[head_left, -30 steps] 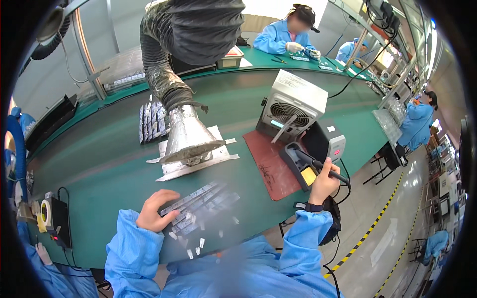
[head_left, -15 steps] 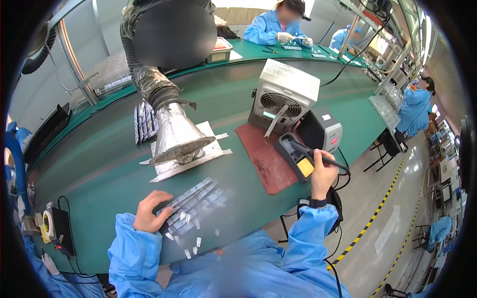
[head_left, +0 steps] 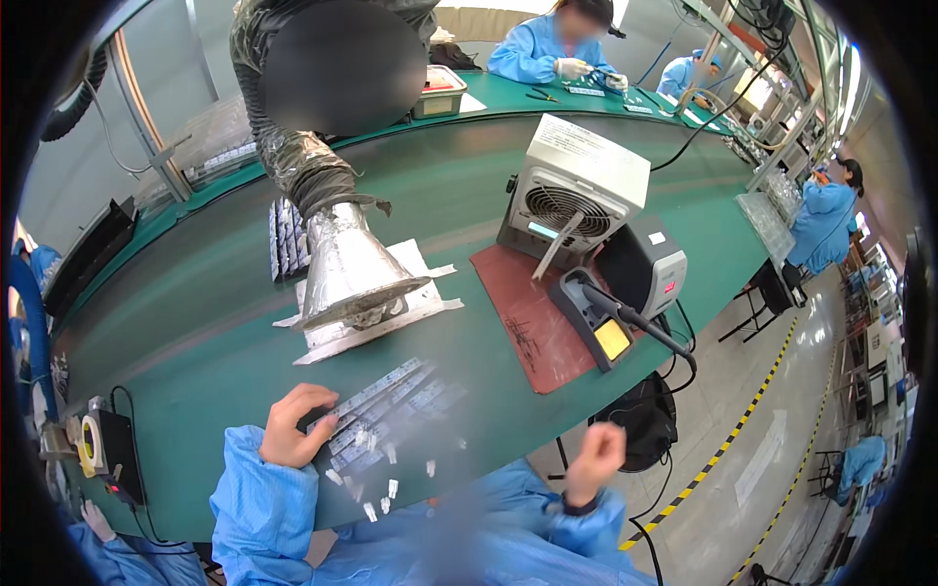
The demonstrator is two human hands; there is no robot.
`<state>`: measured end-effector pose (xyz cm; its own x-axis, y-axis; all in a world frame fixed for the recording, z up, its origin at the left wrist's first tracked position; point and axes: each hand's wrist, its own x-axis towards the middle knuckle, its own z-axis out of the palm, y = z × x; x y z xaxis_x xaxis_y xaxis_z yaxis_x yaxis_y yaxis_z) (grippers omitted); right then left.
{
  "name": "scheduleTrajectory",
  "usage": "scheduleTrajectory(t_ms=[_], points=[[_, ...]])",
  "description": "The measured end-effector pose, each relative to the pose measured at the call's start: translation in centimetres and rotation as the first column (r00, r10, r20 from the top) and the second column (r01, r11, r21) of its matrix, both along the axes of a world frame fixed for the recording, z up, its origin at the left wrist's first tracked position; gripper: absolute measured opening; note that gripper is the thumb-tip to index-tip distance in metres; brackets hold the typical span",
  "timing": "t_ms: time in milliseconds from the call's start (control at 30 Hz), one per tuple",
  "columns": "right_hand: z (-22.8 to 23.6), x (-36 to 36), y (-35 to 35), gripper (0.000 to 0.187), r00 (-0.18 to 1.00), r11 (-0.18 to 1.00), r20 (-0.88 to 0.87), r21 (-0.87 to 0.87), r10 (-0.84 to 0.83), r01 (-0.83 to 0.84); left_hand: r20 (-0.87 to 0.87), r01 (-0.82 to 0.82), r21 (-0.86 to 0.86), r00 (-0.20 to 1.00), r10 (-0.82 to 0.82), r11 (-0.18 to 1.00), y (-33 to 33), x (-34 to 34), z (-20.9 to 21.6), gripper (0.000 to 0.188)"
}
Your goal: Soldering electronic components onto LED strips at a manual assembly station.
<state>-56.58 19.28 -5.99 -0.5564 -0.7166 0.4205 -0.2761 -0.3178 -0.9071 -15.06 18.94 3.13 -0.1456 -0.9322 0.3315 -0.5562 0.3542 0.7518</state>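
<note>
My left hand (head_left: 296,426) rests on the green table, thumb and fingers closed at the left end of a narrow circuit board strip (head_left: 379,387). More strips lie side by side next to it, partly blurred. Small white connectors (head_left: 393,487) are scattered on and in front of them. Beyond the table's front edge, my right hand (head_left: 598,457) is in the air, its fingers curled and smeared by motion; nothing shows in it. A black soldering iron (head_left: 625,313) sits in its stand (head_left: 589,317), which has a yellow sponge (head_left: 613,339).
A red mat (head_left: 523,327) lies under the stand, beside a white fan unit (head_left: 576,181) and a soldering station (head_left: 645,262). A foil-covered fume duct (head_left: 352,264) comes down over a white board. Co-workers in blue sit across the table; a gloved hand (head_left: 98,521) shows at lower left.
My right hand has let go of the soldering iron, which now rests in its stand, and has come back toward my body. The left hand stays at the strips.
</note>
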Motion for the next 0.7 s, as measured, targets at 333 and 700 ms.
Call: scheduleTrajectory(t_ms=[333,700], points=[[-11.4,-3.7,14.9,0.028,0.819,0.395,-0.141,0.912,0.556,-0.111,-0.027,-0.037,0.012,0.999,0.038,0.999,-0.2,-0.3,-0.1,0.026],[-28.1,-7.7,10.4,0.019,0.221,0.397,-0.414,0.91,0.883,0.118,0.048,-0.057,-0.009,0.997,0.057,0.998,0.2,-0.2,-0.4,0.021]])
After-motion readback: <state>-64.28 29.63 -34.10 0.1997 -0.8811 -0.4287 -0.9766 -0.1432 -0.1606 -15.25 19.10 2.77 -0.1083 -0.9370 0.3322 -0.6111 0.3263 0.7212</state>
